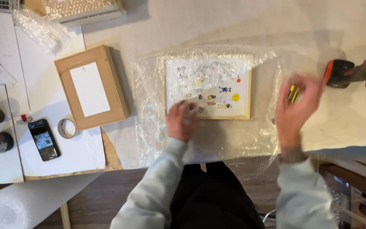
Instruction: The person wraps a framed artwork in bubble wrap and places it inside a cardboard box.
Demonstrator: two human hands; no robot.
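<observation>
Frame [208, 87] lies mid-surface on bubble wrap [149, 106], near front edge. Left hand [180, 121] presses wrap at frame's front-left corner, fingers flat. Right hand [295, 108] blurred, fingers closed around yellow tool [292, 93]. Best: pin frame firmly, pull wrap taut, keep tool off face.

White paper-covered table [327, 25] bears bubble wrap [149, 106], cardboard box [90, 87].
</observation>
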